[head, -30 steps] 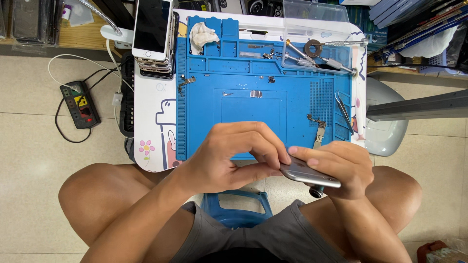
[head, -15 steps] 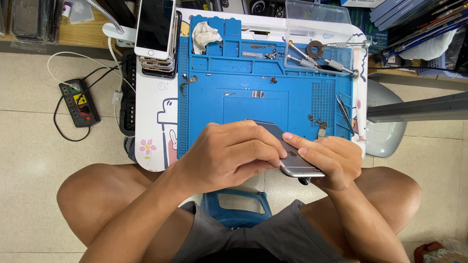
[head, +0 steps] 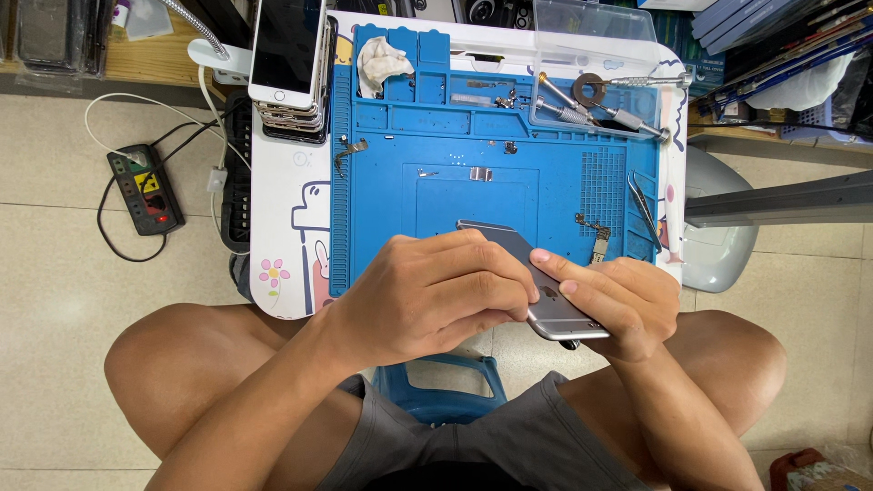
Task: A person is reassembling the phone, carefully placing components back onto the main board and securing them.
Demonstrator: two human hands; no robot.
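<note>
Both of my hands hold a grey phone body (head: 536,291), back side up, over the near edge of a blue work mat (head: 455,155). My left hand (head: 427,291) wraps over its left half, fingers curled across the top. Gripping the right end from below is my right hand (head: 614,305), with two fingertips resting on the back. A small dark object sticks out beneath the phone by my right hand.
A stack of phones (head: 291,68) sits at the table's far left. Screwdrivers (head: 591,105), tweezers (head: 644,211), a white cloth (head: 382,59) and small metal parts lie on the mat. A power strip (head: 144,189) lies on the floor at left; a blue stool (head: 441,386) is between my knees.
The phone has turned and tilted, its far end now pointing up-left onto the mat. My left hand slid over more of it; my right fingers moved onto its back.
</note>
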